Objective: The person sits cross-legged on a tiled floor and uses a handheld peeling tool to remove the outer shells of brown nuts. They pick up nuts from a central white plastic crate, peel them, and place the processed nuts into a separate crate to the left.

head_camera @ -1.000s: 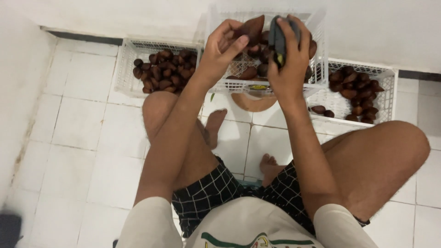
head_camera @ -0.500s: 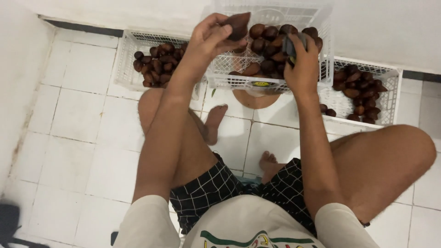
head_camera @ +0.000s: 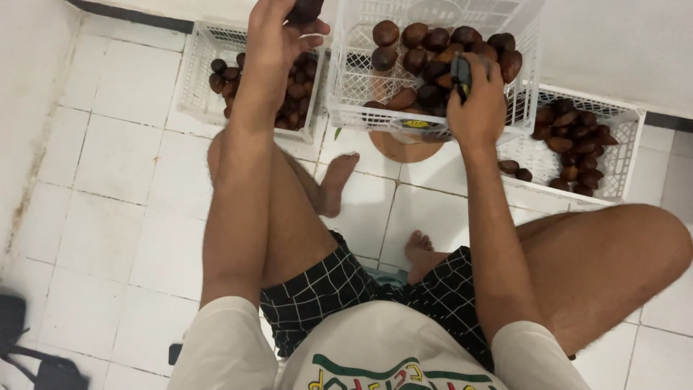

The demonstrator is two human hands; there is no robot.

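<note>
From my head camera, looking down past my knees: my left hand (head_camera: 278,32) is raised at the top edge, fingers closed around one dark brown scaly fruit (head_camera: 304,10), partly cut off by the frame. Just below and beside that hand sits a white plastic crate (head_camera: 193,79) holding more of the same fruit. My right hand (head_camera: 476,101) is wrapped around a dark tool (head_camera: 460,74); I cannot tell what kind. That hand rests against the near rim of the middle white crate (head_camera: 346,87), which is perched on a round wooden stool (head_camera: 404,148) and piled with fruit just beyond my knuckles. To the right of that hand, lower down, a third white crate (head_camera: 621,155) lies on the tiled floor (head_camera: 108,217), also holding fruit.
</note>
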